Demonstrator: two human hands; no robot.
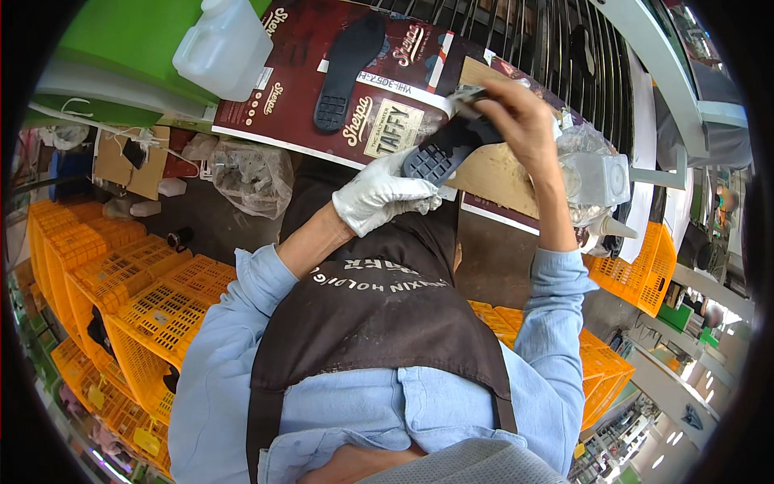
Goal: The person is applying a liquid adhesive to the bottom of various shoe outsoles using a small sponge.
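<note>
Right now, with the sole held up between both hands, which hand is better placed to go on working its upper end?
Probably the right hand: bare, it pinches a small tool at the top of the dark shoe sole. The gloved left hand grips the sole's lower end, steadying it, so it isn't free.

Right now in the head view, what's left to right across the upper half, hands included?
Orange plastic crates → translucent white jug → loose black shoe sole on the dark red cardboard → gloved left hand → black treaded sole it holds → bare right hand → clear squeeze bottle → orange crate at right.
</note>
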